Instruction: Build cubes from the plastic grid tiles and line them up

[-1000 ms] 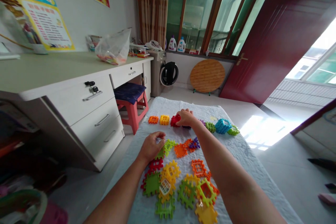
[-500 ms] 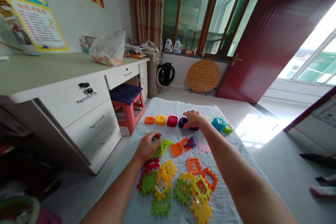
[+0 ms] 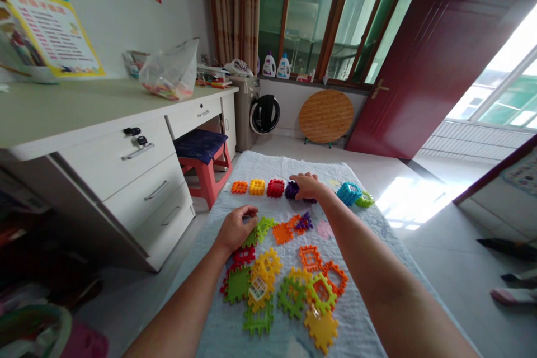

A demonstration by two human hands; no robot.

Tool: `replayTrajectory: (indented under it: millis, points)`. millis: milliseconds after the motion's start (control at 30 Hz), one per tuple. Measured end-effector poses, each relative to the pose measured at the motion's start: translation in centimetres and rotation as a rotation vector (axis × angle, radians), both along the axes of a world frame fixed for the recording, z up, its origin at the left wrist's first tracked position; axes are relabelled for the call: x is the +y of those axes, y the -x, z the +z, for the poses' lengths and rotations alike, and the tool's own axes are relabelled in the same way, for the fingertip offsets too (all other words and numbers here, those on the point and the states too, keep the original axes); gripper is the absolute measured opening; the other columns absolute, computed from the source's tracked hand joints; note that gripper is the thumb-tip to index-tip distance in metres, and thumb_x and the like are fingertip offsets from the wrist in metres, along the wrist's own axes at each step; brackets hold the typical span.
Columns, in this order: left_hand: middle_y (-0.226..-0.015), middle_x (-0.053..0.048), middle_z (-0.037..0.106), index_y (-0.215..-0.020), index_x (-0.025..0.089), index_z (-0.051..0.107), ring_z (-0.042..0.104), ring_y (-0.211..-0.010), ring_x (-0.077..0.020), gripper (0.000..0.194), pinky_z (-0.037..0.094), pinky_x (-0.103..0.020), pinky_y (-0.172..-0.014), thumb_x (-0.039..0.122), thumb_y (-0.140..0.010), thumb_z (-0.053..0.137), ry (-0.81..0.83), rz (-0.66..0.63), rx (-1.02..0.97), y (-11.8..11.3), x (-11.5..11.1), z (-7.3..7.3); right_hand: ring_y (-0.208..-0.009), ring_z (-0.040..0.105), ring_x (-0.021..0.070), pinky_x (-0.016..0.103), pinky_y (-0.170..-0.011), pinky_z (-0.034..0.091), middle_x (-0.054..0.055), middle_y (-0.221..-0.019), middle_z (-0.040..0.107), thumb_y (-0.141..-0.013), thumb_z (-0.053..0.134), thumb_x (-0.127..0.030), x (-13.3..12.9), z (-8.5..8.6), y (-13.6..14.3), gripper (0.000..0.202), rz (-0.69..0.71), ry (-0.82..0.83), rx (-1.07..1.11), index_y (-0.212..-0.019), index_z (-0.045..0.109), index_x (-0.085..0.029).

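Dark purple stack (image 3: 291, 191), made of plastic pieces, stood in the far row on the pale cloth (image 3: 268, 166), just right of a red stack (image 3: 276, 188). The right hand (image 3: 306, 185) reached over it from the near right, thumb on the near side and fingers across the far side, so only its left part showed clearly. I could not tell whether that grip had closed on it or merely rested there. More purple peeked out under the palm, too covered for me to say whether it belonged to the same stack. The right forearm crossed the row and hid the stretch before the blue stack (image 3: 349, 194), which leaned close to a lime piece (image 3: 365, 199) at the far right.

The left hand (image 3: 236, 229) hung half-curled farther left and nearer, thumb and fingers apart, with nothing visible between them. It partly covered a green piece (image 3: 250, 239), and whether it touched that I couldn't make out. A red piece (image 3: 244, 255) lay half hidden beside the wrist. Nearer still, pieces overlapped: a yellow piece (image 3: 268, 262) ran into a pale lattice whose outline was hard to read. A pink patch (image 3: 324, 229) near the right forearm could have been print or plastic, and the bucket (image 3: 86, 338) at the near left was cut off by the edge of view
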State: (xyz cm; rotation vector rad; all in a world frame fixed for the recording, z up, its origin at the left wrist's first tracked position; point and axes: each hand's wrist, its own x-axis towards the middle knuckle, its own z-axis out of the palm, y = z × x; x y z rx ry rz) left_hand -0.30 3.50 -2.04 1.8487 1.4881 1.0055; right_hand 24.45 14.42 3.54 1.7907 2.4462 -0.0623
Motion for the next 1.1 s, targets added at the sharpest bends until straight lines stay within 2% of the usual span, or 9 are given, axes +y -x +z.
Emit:
replayTrajectory:
  millis: [100,233,367,467,667,767,867,1000,1100]
  points:
    - [-0.091,-0.004,0.072,-0.094,0.018,0.067,0.066,-0.084,-0.0202,0.029,0.05,-0.032,-0.082,0.037,-0.075,0.054,0.008,0.006,0.015,0.1,0.0,0.0,-0.113,0.04,0.0333,0.044,-0.091,0.028,0.012,-0.124,0.052,-0.062,0.071,-0.035,-1.5,0.9,-0.3,0.077,-0.005,-0.076,0.076,-0.134,0.043,-0.024]
    - [-0.091,-0.004,0.072,-0.095,0.019,0.066,0.066,-0.084,-0.0201,0.03,0.049,-0.031,-0.083,0.038,-0.076,0.052,-0.005,0.013,0.041,0.1,-0.1,0.1,-0.11,0.042,0.0304,0.041,-0.09,0.029,0.01,-0.121,0.054,-0.07,0.066,-0.032,-5.5,1.4,-1.4,0.064,0.044,-0.137,0.178,-0.131,0.047,-0.023]
    - [-0.093,-0.004,0.072,-0.093,0.019,0.065,0.065,-0.089,-0.0197,0.027,0.047,-0.031,-0.088,0.037,-0.077,0.053,-0.065,-0.016,0.054,0.0,-0.1,0.0,-0.105,0.049,0.0256,0.035,-0.088,0.034,0.009,-0.118,0.058,-0.071,0.064,-0.023,-10.1,-0.6,-2.2,0.05,0.169,-0.027,0.254,-0.121,0.056,-0.021]
    - [-0.092,-0.004,0.071,-0.092,0.02,0.065,0.065,-0.089,-0.0192,0.026,0.047,-0.03,-0.088,0.036,-0.076,0.053,-0.076,-0.038,0.049,0.0,-0.1,-0.1,-0.104,0.051,0.0223,0.034,-0.09,0.034,0.007,-0.114,0.061,-0.072,0.059,-0.013,-12.0,-2.5,-2.5,0.041,0.221,-0.008,0.321,-0.112,0.06,-0.021]
    - [-0.091,-0.004,0.071,-0.092,0.02,0.065,0.065,-0.088,-0.0194,0.027,0.048,-0.03,-0.086,0.037,-0.075,0.054,-0.056,-0.017,0.018,0.2,-0.2,-0.4,-0.094,0.057,0.0184,0.029,-0.087,0.038,0.006,-0.096,0.066,-0.073,0.053,-0.01,-12.0,-4.0,-3.4,0.025,0.196,-0.07,0.51,-0.092,0.066,-0.018]
    - [-0.091,-0.004,0.071,-0.092,0.02,0.065,0.064,-0.088,-0.0194,0.027,0.048,-0.031,-0.086,0.038,-0.075,0.054,-0.051,-0.01,0.017,0.3,-0.1,-0.5,-0.087,0.059,0.017,0.027,-0.081,0.042,0.006,-0.098,0.067,-0.076,0.049,-0.014,-12.0,-4.1,-4.2,0.03,0.119,-0.107,0.648,-0.102,0.064,-0.017]
    - [-0.091,-0.004,0.071,-0.093,0.019,0.065,0.064,-0.087,-0.0194,0.028,0.048,-0.031,-0.086,0.038,-0.075,0.054,-0.051,-0.015,0.029,0.2,-0.1,-0.6,-0.076,0.06,0.0151,0.026,-0.074,0.043,0.004,-0.089,0.068,-0.081,0.04,-0.016,-12.0,-4.3,-5.3,0.038,-0.044,-0.159,0.736,-0.115,0.057,-0.016]
    - [-0.092,-0.005,0.071,-0.094,0.019,0.065,0.064,-0.087,-0.0193,0.028,0.048,-0.03,-0.084,0.038,-0.076,0.053,-0.05,-0.018,0.03,0.2,0.0,-0.7,-0.069,0.059,0.015,0.025,-0.071,0.043,0.001,-0.077,0.067,-0.079,0.037,-0.013,-11.8,-4.5,-6.4,0.042,-0.144,-0.11,0.66,-0.119,0.053,-0.015]
    - [-0.092,-0.005,0.071,-0.093,0.019,0.065,0.064,-0.088,-0.0193,0.029,0.048,-0.03,-0.084,0.039,-0.076,0.054,-0.053,-0.026,0.023,0.3,0.1,-0.8,-0.087,0.057,0.0182,0.028,-0.083,0.04,0.006,-0.094,0.066,-0.076,0.046,-0.014,-11.8,-4.2,-6.1,0.032,-0.104,-0.168,0.482,-0.104,0.062,-0.016]
